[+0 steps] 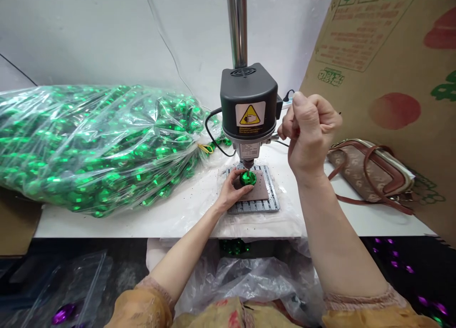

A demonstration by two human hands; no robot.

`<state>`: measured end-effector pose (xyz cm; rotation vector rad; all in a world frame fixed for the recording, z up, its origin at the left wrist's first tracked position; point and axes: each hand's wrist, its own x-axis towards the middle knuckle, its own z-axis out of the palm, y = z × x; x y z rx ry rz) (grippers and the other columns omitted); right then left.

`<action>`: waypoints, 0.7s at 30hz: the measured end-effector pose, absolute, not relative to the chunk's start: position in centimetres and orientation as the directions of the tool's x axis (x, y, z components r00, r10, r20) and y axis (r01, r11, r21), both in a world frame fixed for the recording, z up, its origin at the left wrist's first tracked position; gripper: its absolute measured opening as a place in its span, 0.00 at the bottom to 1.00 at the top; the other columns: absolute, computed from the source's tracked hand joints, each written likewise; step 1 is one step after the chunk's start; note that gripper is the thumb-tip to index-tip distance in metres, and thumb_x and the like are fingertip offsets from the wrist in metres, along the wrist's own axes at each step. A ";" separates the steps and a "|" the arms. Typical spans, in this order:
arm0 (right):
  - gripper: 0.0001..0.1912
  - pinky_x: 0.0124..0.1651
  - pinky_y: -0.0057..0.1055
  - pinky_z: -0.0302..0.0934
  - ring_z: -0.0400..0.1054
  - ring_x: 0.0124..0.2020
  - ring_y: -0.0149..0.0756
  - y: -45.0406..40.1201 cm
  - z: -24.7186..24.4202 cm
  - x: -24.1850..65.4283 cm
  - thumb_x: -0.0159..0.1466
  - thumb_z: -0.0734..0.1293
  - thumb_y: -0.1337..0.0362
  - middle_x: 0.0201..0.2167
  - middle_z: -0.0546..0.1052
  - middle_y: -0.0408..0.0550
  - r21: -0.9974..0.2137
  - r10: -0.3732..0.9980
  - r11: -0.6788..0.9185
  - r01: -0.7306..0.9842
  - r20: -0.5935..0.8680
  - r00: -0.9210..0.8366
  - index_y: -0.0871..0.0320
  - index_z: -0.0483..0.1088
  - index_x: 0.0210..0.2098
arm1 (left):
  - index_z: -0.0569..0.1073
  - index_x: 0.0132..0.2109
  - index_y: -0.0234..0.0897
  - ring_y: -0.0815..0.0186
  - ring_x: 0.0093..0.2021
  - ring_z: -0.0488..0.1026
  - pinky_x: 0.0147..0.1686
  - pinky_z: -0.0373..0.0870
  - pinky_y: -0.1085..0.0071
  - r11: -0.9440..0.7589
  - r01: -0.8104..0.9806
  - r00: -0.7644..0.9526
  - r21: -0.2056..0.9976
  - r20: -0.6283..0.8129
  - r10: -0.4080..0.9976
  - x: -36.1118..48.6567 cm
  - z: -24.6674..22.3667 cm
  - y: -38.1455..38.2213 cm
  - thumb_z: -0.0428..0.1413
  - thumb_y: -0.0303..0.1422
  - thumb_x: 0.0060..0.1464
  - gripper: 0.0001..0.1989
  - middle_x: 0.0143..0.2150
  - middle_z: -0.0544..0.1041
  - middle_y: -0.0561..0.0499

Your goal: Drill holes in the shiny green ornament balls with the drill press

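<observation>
A shiny green faceted ball [248, 178] rests on a brown board [261, 190] over the grooved metal base of a small bench drill press [247, 102]. My left hand [228, 193] grips the ball from the left, with thumb and fingers around its side. The drill's chuck [248, 163] is directly above the ball, and its tip appears to meet the ball's top. To the right of the drill's motor housing, my right hand [310, 130] is closed in a fist around the drill press's lever, which is mostly hidden by the fingers.
A large clear bag of green faceted balls [96, 147] lies on the white table [142, 223] at left. At right are a brown handbag [370, 173] and a tall cardboard box [356, 95]. Below the table edge hangs clear plastic sheeting [256, 275]; purple balls [64, 313] lie low at left.
</observation>
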<state>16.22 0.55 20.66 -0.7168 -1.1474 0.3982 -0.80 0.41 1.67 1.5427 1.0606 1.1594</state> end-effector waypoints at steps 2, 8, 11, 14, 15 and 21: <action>0.31 0.24 0.33 0.50 0.50 0.18 0.27 0.6 20.7 16.2 0.61 0.64 0.38 0.14 0.55 0.38 -0.690 0.626 0.722 0.041 0.677 0.388 0.53 0.48 0.20 | 0.76 0.51 0.40 0.51 0.59 0.72 0.62 0.64 0.56 -0.204 0.079 0.189 0.976 0.186 0.964 -0.5 1.8 0.5 0.70 0.41 0.47 0.25 0.53 0.78 0.44; 0.30 0.23 0.33 0.49 0.49 0.17 0.26 0.4 20.7 16.2 0.63 0.64 0.41 0.14 0.53 0.38 -0.652 0.598 0.758 0.032 0.713 0.367 0.53 0.48 0.20 | 0.74 0.51 0.39 0.55 0.52 0.76 0.55 0.71 0.60 -0.204 0.056 0.196 0.977 0.189 0.962 -0.3 1.6 0.6 0.72 0.43 0.44 0.29 0.49 0.79 0.46; 0.29 0.24 0.33 0.50 0.49 0.18 0.27 0.4 20.6 16.3 0.63 0.64 0.41 0.14 0.54 0.38 -0.657 0.603 0.753 0.039 0.712 0.360 0.53 0.49 0.21 | 0.74 0.51 0.38 0.55 0.52 0.76 0.55 0.71 0.60 -0.199 0.038 0.228 0.979 0.186 0.956 -0.5 1.6 0.5 0.72 0.43 0.44 0.29 0.49 0.79 0.45; 0.29 0.25 0.34 0.53 0.51 0.18 0.28 0.4 20.3 16.4 0.63 0.65 0.41 0.14 0.54 0.38 -0.674 0.614 0.737 0.046 0.696 0.374 0.53 0.49 0.21 | 0.74 0.51 0.38 0.54 0.53 0.75 0.56 0.70 0.60 -0.201 0.041 0.253 0.979 0.185 0.950 -0.6 1.7 0.4 0.71 0.43 0.45 0.29 0.51 0.78 0.44; 0.29 0.25 0.34 0.53 0.51 0.18 0.28 0.3 20.2 16.4 0.63 0.65 0.41 0.14 0.55 0.38 -0.677 0.612 0.734 0.054 0.695 0.377 0.53 0.49 0.21 | 0.73 0.51 0.38 0.54 0.53 0.75 0.56 0.70 0.60 -0.205 0.048 0.252 0.978 0.187 0.949 -0.6 1.6 0.4 0.71 0.43 0.45 0.29 0.51 0.78 0.44; 0.28 0.25 0.33 0.52 0.52 0.19 0.28 0.1 19.7 16.3 0.65 0.63 0.42 0.15 0.56 0.39 -0.685 0.599 0.715 0.140 0.703 0.385 0.53 0.50 0.21 | 0.73 0.53 0.38 0.54 0.56 0.73 0.59 0.67 0.59 -0.236 0.087 0.237 0.968 0.210 0.949 -0.5 1.0 0.4 0.71 0.41 0.46 0.28 0.53 0.75 0.44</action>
